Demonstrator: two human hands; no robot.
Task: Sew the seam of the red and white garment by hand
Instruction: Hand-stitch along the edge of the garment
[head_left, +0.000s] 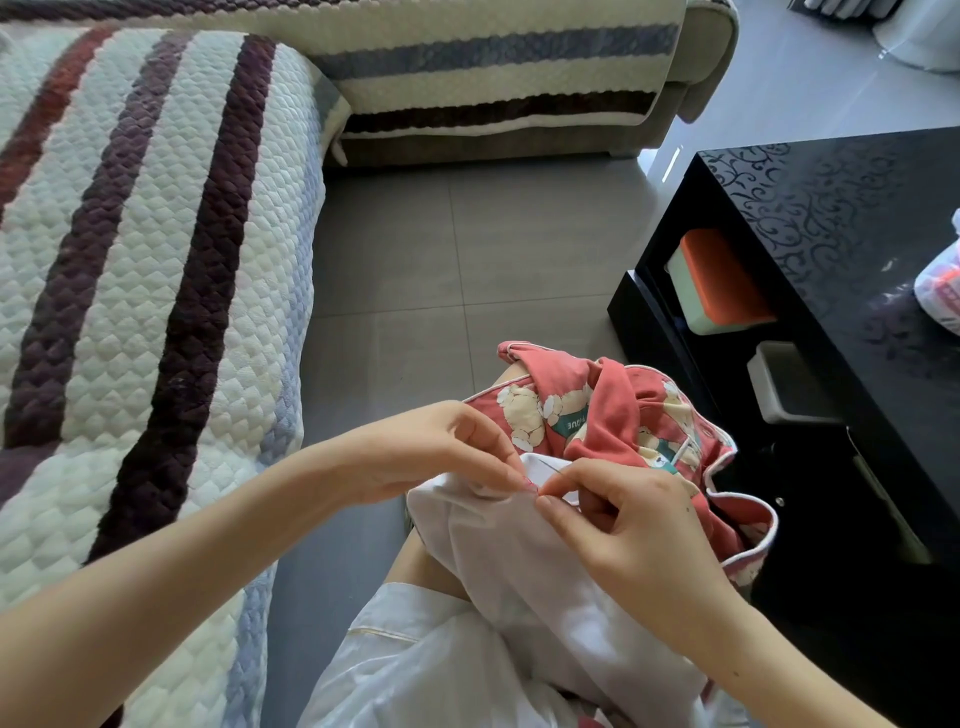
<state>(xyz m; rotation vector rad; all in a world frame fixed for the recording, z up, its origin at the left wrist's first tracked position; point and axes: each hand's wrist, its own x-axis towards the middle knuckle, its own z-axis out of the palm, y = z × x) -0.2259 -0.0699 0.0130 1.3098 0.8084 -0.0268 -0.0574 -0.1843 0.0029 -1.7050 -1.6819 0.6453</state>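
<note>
Head-camera view, looking down at a person's lap and two bare hands. A red and white garment (618, 410) lies across the lap, just left of a glossy black coffee table (857, 234). Its red part, printed with cream bears and edged in white piping, is bunched on the side next to the table; its plain white part drapes down on the side away from it.

Both hands meet at the seam (530, 486), where red and white join. The left hand (447, 452) has its fingers curled, thumb and fingertips pinching the fabric at the seam. The right hand (623, 525), the one nearer the table, has its thumb and forefinger pinched together on the garment, tips almost touching the left hand's. A thin needle (553, 464) shows just above them; whether the fingers grip it cannot be told.

An orange and pale green box (722, 280) sits on the table's lower shelf. A sofa (156, 260) with a quilted striped cover stands well to the left of the table, grey floor tiles (441, 249) between them.
</note>
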